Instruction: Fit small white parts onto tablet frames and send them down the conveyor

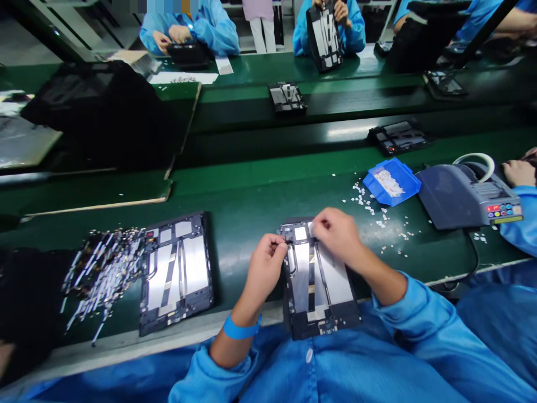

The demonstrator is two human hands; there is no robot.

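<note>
In front of me an opened tablet (300, 285) lies with its silver inside facing up, its near end jutting over the bench edge. My left hand (266, 263) is at its upper left corner, thumb and fingers pinched together; whatever they hold is too small to make out. My right hand (338, 232) is closed over the upper right part of the same tablet, and its fingertips hide what they touch. A second opened tablet (195, 263) lies to the left. Beside that one is a pile of thin strip-like parts (104, 268), silvery and dark.
A blue tray (398, 182) of small white pieces stands at the right, with more pieces scattered around it. Next to it is a grey tape dispenser (453, 196). More opened tablets (287, 98) lie farther back. Co-workers in blue sleeves (216, 28) sit across the bench.
</note>
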